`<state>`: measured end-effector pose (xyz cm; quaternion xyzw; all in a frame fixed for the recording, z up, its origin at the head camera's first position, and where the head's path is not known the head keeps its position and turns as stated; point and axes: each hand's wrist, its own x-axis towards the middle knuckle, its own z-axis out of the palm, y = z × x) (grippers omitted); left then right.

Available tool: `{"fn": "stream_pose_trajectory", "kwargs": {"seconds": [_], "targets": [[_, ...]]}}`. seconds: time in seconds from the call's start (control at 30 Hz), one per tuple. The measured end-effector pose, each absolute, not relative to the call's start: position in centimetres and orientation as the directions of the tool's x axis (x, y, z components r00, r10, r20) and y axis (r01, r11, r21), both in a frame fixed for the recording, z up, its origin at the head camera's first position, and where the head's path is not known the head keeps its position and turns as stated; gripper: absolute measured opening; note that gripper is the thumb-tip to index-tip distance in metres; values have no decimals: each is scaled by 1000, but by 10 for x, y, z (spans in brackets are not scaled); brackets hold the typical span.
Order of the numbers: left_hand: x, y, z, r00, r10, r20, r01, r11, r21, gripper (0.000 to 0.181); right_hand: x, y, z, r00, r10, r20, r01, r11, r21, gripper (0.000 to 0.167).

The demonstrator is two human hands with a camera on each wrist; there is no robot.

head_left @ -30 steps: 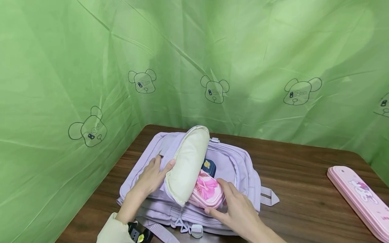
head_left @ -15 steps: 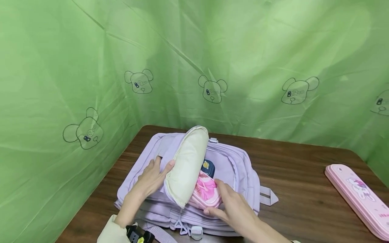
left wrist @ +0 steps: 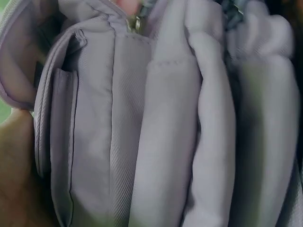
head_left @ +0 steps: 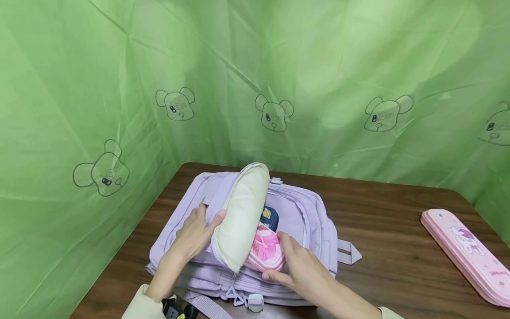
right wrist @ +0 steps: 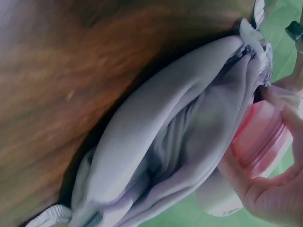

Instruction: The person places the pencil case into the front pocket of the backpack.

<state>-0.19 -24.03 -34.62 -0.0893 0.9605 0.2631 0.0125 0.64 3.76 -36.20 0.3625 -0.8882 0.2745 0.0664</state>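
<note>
Head view, lower centre: right hand [head_left: 304,268] grips pink case [head_left: 266,247], left hand [head_left: 194,235] holds cream-lined flap [head_left: 243,217] of lilac backpack [head_left: 288,212].

- The pink-patterned case [head_left: 266,246] sits slightly farther under the cream-lined flap [head_left: 243,217] than a second ago.
- The right hand [head_left: 304,268] has moved with it.
- The right sleeve's cuff [head_left: 389,313] has entered the head view.

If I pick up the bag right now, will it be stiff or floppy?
The bag would probably sag, since it looks creased. Its flap, curving open, would likely flop. The strap, lying outside it, might dangle.
</note>
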Motion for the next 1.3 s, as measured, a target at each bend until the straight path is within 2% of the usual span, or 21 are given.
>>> {"fn": "stream_pose_trajectory", "kwargs": {"seconds": [0.13,0.23,0.5,0.6,0.77,1.0,1.17,1.3], "targets": [[1,-244,-348,-980,-177,-95,-201,828,524,95,1,53,-353,-690,-698,194,-694,561,-450,83],[2,-245,-350,-980,-177,-95,-200,821,535,93,-2,72,-347,-678,-719,153,-700,569,-432,82],[3,-248,-353,-981,-176,-80,-191,822,537,91,-12,129,-351,-669,-668,327,-743,595,-305,60],[4,-249,-354,-980,-183,-83,-199,819,538,92,-20,155,-350,-707,-618,343,-706,642,-299,58],[5,-250,-356,-978,-188,-85,-204,814,544,92,-34,205,-346,-811,-501,302,-580,754,-307,61],[6,-249,-356,-979,-188,-84,-203,816,541,91,-62,293,-359,-855,-374,359,-486,819,-305,67],[3,-246,-356,-981,-179,-68,-187,819,542,91,-67,342,-370,-923,-253,289,-333,902,-276,72],[2,-244,-355,-983,-174,-60,-179,831,526,90,-68,369,-382,-945,-166,281,-238,940,-244,85]]}}
